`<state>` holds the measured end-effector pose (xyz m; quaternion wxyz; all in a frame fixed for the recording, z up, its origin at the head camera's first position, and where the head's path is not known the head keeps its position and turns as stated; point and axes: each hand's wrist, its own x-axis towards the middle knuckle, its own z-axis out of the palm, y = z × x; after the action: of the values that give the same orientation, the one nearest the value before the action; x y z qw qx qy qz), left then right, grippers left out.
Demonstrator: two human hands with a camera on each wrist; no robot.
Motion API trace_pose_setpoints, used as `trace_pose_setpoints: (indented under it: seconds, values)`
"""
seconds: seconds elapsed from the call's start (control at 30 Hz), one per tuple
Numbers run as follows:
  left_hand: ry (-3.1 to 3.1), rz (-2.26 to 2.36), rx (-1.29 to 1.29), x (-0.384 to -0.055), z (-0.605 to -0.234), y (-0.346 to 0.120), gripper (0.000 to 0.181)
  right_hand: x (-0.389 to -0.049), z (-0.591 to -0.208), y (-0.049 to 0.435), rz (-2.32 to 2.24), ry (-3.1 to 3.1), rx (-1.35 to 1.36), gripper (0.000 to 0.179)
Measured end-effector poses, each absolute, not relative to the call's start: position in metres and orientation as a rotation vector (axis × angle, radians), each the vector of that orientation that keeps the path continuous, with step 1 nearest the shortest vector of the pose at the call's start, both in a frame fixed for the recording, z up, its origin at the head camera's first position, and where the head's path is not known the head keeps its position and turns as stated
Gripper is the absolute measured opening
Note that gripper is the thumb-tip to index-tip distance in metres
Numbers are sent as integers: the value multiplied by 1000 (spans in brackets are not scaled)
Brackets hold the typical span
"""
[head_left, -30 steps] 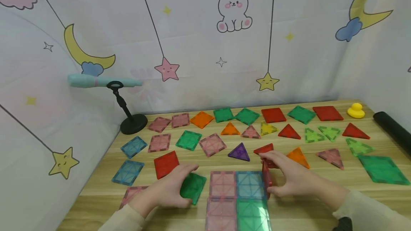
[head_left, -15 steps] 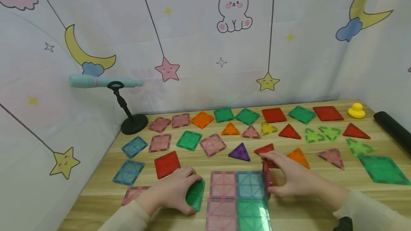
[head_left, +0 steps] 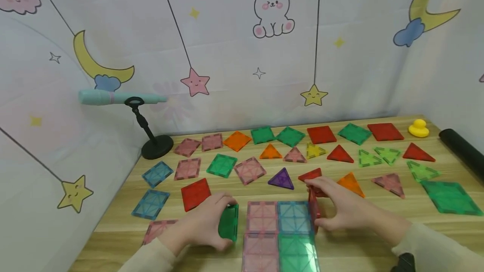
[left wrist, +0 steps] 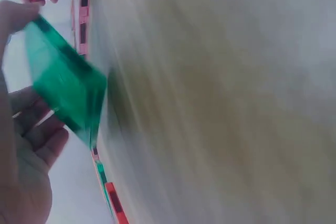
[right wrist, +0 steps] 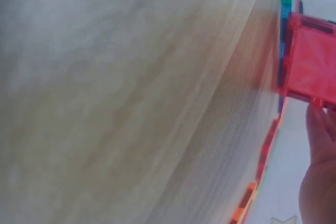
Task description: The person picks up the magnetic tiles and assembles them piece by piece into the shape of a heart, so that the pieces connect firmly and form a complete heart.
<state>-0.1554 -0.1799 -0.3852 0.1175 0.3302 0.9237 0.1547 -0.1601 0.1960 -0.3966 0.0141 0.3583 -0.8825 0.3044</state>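
Observation:
My left hand (head_left: 206,223) grips a green square magnetic tile (head_left: 229,221) between thumb and fingers, tipped up nearly on edge. In the left wrist view that green tile (left wrist: 65,85) is blurred. It stands just left of a flat block of joined tiles: two pink ones (head_left: 261,217), a blue one (head_left: 294,217) and a green one (head_left: 298,253). On the block's other side my right hand (head_left: 342,205) pinches a red square tile (head_left: 313,207), upright along the blue tile's right edge. The right wrist view shows the red tile's face (right wrist: 315,59) above the fingers.
Rows of loose square and triangular tiles lie behind, including a purple triangle (head_left: 281,179) and a red square (head_left: 195,194). A black stand (head_left: 156,146) holds a teal toy telescope (head_left: 121,97). A yellow duck (head_left: 418,128) and a black roll (head_left: 461,154) are at right.
The green tile has been tilted from leaning to nearly upright in my left hand, which has shifted slightly right. My right hand and the red tile have stayed put.

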Motion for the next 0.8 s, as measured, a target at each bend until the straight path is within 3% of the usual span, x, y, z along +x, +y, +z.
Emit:
trace_pose_setpoints:
  seconds: [0.17,0.4,0.8]
  values:
    - [2727,769,1019,-157,-381,-173,76,-160,-396,196,928,-2733,1125,78]
    - [2760,1015,1303,-166,-374,-157,50,-160,-400,197,928,-2724,1127,78]
    - [2534,1173,1296,-184,-385,-123,59,-159,-403,197,929,-2710,1123,79]
